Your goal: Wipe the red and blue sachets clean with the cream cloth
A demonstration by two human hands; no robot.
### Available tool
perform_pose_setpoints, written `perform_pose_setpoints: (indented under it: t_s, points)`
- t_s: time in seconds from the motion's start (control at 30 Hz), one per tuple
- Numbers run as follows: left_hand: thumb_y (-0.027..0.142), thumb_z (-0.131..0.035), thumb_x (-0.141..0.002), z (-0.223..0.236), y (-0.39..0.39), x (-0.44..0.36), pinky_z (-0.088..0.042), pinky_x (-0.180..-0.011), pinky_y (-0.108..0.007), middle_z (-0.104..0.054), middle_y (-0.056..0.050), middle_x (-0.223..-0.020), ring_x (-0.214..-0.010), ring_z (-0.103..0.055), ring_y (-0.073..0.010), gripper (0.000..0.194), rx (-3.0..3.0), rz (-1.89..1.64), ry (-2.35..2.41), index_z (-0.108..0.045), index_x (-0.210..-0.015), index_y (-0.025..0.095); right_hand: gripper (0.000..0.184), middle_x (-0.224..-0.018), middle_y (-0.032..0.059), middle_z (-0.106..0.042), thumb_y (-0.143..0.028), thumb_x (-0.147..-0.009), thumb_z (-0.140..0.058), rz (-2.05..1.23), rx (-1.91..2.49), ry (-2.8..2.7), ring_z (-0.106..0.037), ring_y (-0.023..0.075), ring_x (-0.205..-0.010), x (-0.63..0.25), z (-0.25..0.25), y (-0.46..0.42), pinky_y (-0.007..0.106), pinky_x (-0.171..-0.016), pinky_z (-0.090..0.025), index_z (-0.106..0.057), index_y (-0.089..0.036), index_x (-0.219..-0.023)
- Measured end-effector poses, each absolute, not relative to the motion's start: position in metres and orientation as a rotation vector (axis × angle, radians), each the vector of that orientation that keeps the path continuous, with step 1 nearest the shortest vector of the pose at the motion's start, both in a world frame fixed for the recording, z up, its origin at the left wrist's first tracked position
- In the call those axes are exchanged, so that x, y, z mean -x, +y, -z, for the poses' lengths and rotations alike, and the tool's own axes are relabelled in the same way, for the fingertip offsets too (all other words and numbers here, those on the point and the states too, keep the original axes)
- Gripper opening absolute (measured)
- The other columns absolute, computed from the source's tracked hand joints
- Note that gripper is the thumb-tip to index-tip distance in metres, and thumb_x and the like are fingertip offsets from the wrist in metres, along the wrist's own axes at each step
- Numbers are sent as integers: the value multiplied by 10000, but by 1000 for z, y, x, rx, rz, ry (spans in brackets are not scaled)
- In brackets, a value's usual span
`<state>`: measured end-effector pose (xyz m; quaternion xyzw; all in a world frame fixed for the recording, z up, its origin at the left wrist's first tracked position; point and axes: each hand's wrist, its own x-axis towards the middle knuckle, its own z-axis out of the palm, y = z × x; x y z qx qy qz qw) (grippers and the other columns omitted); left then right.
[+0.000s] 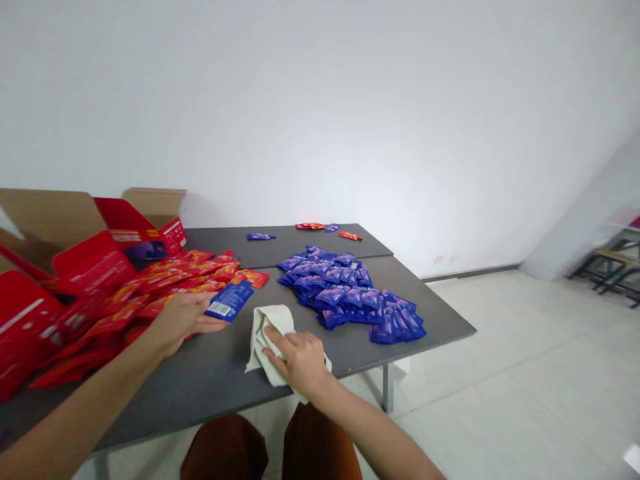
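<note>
Between the thumb and fingers of my left hand (186,319) is a blue pouch (231,301), its barcode side facing up. That hand is closed on the pouch, beside a heap of red pouches (165,283). My right hand (303,360) is closed on a folded white cloth (267,340), which lies near the table's front edge. Part of the cloth is hidden under the fingers. To the right of the cloth lies a pile of blue pouches (345,290), overlapping in rows.
Open red cardboard boxes (95,260) stand at the left of the dark table (440,313). At the back lie a single blue pouch (261,236) and a few red pouches (310,226). A white wall rises behind; dark-framed stools (617,263) stand far right.
</note>
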<state>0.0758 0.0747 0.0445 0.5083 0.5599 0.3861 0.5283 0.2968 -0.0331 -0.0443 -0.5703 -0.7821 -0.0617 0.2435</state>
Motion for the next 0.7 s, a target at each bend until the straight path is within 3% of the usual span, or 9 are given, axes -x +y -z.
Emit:
perform_pose_setpoints:
  t_s: [0.17,0.3,0.4,0.5,0.6,0.7]
  points:
    - [146,-430,-865,-77,97,-111,-573,-741,-386,-703,-162,-1009,-793,-699,-229,389,-1528,-954,1332,-575,-1210,41,394,-870,11,-674,-421,-953,-512,183,1620,-1984,-620,165,-768,-289,67,-41,259,-678,-381,-490,-291,-1325]
    - [106,-484,-841,-91,118,-158,-470,-940,-350,-674,-134,-1123,-1068,-621,-239,466,-2010,-1087,1569,-566,-1298,145,385,-832,35,-658,-365,-958,-525,201,1783,-1853,-608,180,-746,-277,71,-35,275,-662,-360,-493,-259,-1326]
    - [76,-418,-874,-93,134,-212,-493,-857,-342,-675,-165,-1032,-967,-650,-237,581,-2540,-982,1834,-362,-1451,114,400,-820,29,-643,-333,-955,-536,187,1783,-1859,-601,187,-750,-272,72,-34,294,-666,-359,-469,-253,-1342]
    - [32,-316,-897,-78,146,-270,-512,-713,-300,-650,-194,-988,-840,-664,-208,597,-2892,-756,1797,-228,-1487,45,435,-845,24,-639,-310,-930,-576,179,1784,-1850,-597,193,-738,-272,71,-36,314,-656,-370,-454,-241,-1342]
    - [22,-277,-900,-47,151,-317,-503,-641,-296,-641,-216,-967,-804,-667,-219,558,-3181,-539,1489,-288,-1459,15,470,-827,15,-626,-286,-902,-608,205,1792,-1829,-594,203,-722,-271,71,-36,329,-640,-389,-442,-232,-1338]
    - [45,-356,-882,-17,148,-341,-497,-644,-308,-659,-222,-934,-805,-673,-239,524,-3341,-322,1108,-391,-1403,7,492,-813,12,-620,-268,-869,-637,241,1785,-1813,-593,208,-703,-270,74,-35,338,-625,-413,-447,-218,-1320]
